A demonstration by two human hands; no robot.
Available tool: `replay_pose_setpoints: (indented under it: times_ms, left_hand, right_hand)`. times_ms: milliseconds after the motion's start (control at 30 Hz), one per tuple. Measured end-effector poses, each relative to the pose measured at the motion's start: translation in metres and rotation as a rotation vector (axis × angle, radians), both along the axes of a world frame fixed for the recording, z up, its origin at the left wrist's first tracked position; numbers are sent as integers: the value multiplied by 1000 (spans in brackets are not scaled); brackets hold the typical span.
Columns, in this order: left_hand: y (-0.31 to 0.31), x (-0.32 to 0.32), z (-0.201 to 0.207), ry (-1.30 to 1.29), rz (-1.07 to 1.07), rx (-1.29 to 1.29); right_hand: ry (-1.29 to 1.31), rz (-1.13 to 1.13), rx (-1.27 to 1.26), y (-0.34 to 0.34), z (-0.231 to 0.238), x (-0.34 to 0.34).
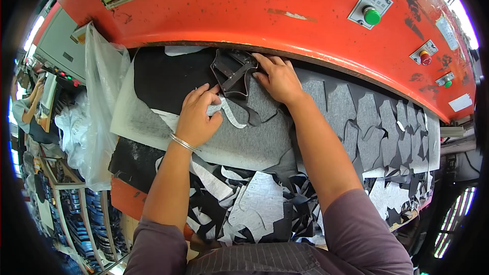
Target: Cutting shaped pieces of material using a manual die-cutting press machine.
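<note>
A dark metal cutting die point(232, 71) lies on a sheet of grey felt-like fabric point(249, 137) under the red press head point(265, 10). My left hand point(198, 114) rests flat on the fabric, its fingertips against the die's lower left edge; a silver bangle sits on that wrist. My right hand point(277, 79) presses on the die's right side, fingers spread over its frame and the fabric. Neither hand lifts anything. The fabric to the right point(377, 127) shows several cut-out holes.
Grey and white fabric offcuts point(254, 203) pile at the near edge. A clear plastic sheet point(99, 97) hangs at the left. The press carries a green button point(372, 16), a red button point(426, 59) and a smaller green one point(447, 82). Another person point(28, 104) works far left.
</note>
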State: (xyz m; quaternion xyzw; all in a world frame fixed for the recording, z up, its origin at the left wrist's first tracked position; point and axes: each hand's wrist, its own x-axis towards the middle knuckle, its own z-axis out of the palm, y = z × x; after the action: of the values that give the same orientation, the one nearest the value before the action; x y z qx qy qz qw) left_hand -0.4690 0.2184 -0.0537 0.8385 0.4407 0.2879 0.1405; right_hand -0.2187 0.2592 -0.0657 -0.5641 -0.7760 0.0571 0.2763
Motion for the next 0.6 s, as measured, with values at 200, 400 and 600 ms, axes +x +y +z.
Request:
replay_pose_setpoints:
  times_ms: [200,400,600]
  left_hand:
    - [-15,-4,-2,21,18,96]
    - [-70,8,39,568,-137,-27]
    - [-161,14,82,200,-461,-33]
  right_hand:
    - [-51,-12,-34,-6,-3,-5]
    - [-23,26,-242,-51,29,30]
    - [369,-154,256,-178,81,145]
